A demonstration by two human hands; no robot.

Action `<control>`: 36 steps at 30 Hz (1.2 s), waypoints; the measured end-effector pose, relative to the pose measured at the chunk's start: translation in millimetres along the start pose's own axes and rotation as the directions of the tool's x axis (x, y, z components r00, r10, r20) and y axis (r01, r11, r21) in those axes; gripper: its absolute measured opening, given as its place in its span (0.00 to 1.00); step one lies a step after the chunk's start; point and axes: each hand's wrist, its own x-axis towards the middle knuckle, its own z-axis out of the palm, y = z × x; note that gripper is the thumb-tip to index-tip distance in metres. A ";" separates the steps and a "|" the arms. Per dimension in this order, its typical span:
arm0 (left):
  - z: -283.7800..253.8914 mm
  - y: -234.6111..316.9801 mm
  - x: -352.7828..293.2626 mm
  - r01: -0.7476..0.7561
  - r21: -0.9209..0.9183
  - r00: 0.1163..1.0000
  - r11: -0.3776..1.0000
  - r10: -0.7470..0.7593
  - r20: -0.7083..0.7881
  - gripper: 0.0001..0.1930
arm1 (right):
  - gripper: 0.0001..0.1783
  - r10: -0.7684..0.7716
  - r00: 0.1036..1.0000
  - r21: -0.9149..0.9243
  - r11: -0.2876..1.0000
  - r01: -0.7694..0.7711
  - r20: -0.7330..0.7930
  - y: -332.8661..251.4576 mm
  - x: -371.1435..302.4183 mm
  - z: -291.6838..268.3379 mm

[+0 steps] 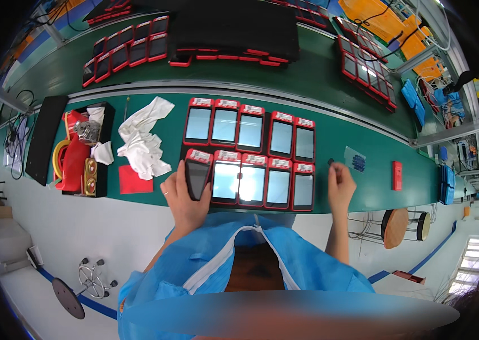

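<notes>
Two rows of red-framed handheld devices (278, 187) with screens lie face up on the green bench in front of me. Most screens are lit white. My left hand (185, 201) grips the lower part of the nearest left device (198, 174), thumb and fingers at its two sides. This one has a dark screen and sits slightly tilted against its row. Off the right end of the rows, my right hand (341, 186) pinches a small dark piece (330, 162) between its fingertips. Just beyond that hand lies a clear sheet with a cluster of small dark blue pieces (358, 162).
Left of the devices are crumpled white cloths (142, 139), a red square (135, 180) and a black box (102, 187) holding tape rolls and a red item. A red block (397, 175) lies far right. Behind the metal rail, more devices (129, 48) surround a black padded stack (236, 28).
</notes>
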 end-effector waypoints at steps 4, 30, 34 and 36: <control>-3.8 -2.9 -9.8 -0.002 -0.057 0.999 0.998 0.005 0.049 0.43 | 0.06 0.117 0.993 -0.039 0.992 -0.118 -0.028 17.0 -43.9 -7.9; 1.3 -0.5 -11.3 0.093 -0.058 0.996 0.994 -0.094 -0.002 0.40 | 0.04 -0.012 0.987 0.000 1.000 0.012 -0.158 18.5 -51.7 7.3; 0.9 2.0 -8.5 0.093 -0.070 0.996 0.993 -0.094 -0.002 0.40 | 0.04 -0.048 0.984 -0.024 0.999 0.044 -0.169 16.5 -50.1 6.7; 0.4 1.7 -7.9 0.089 -0.066 0.996 0.994 -0.089 -0.001 0.40 | 0.04 -0.047 0.985 -0.023 0.999 0.044 -0.165 16.5 -49.9 7.9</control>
